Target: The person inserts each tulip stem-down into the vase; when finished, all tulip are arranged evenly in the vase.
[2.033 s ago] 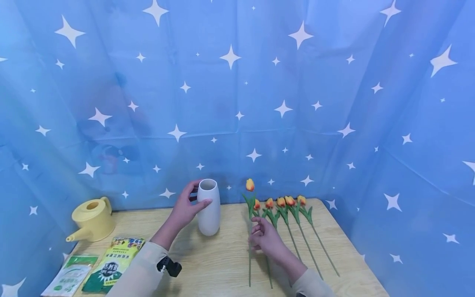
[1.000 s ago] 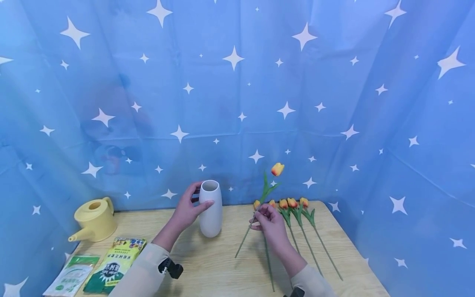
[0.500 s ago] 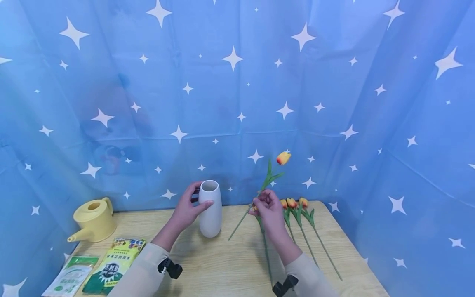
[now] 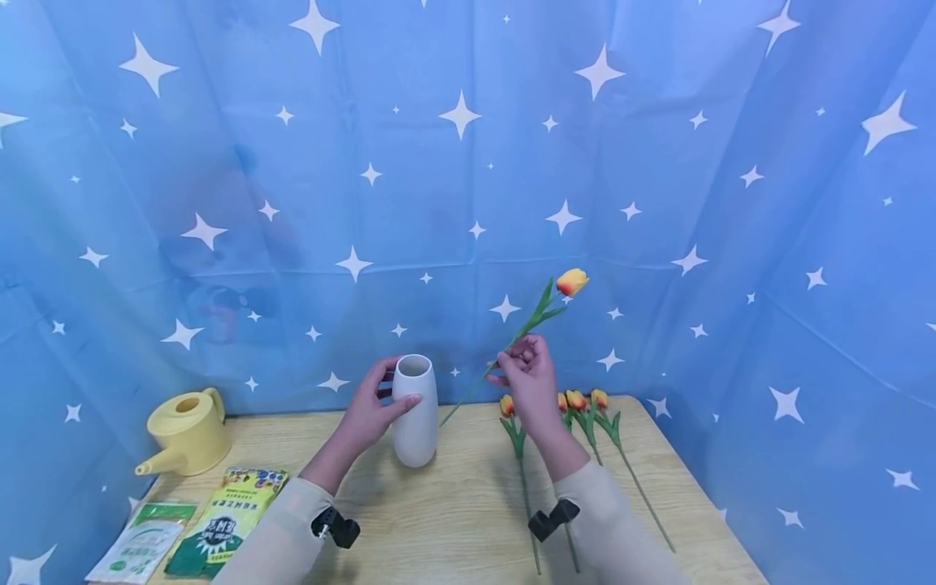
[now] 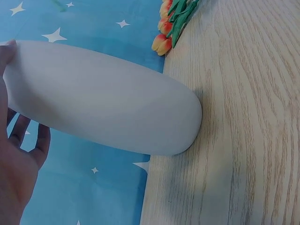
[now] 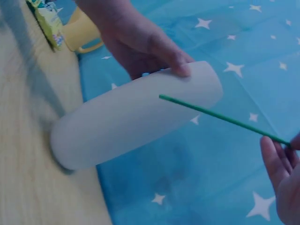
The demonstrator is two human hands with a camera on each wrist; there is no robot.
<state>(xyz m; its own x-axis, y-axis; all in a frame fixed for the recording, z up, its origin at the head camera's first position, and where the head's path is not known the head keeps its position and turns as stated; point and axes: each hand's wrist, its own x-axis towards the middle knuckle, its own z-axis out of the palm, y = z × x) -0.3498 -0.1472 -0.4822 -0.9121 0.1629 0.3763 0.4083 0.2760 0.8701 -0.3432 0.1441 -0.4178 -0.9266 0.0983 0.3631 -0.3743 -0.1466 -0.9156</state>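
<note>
A white vase (image 4: 415, 422) stands upright on the table, and my left hand (image 4: 374, 410) grips its upper part, thumb across the front. In the left wrist view the vase (image 5: 103, 98) fills the middle, its base on the wood. My right hand (image 4: 530, 378) pinches the green stem of an orange-yellow tulip (image 4: 573, 282), raised above the table. The flower leans up to the right; the stem's lower end points down-left beside the vase. In the right wrist view the bare tulip stem (image 6: 225, 119) crosses in front of the vase; its bloom is out of that view.
Several more tulips (image 4: 600, 398) lie on the table (image 4: 439, 520) at the right, partly behind my right arm. At the left stand a yellow watering can (image 4: 190, 431) and two packets, one yellow-green (image 4: 228, 520) and one white-green (image 4: 142, 540). A blue star-patterned curtain (image 4: 409, 203) hangs behind.
My right hand has lifted one tulip off the table, and the tulip has tilted as it rose, its stem end swinging left toward the vase. My left hand and the vase have stayed put.
</note>
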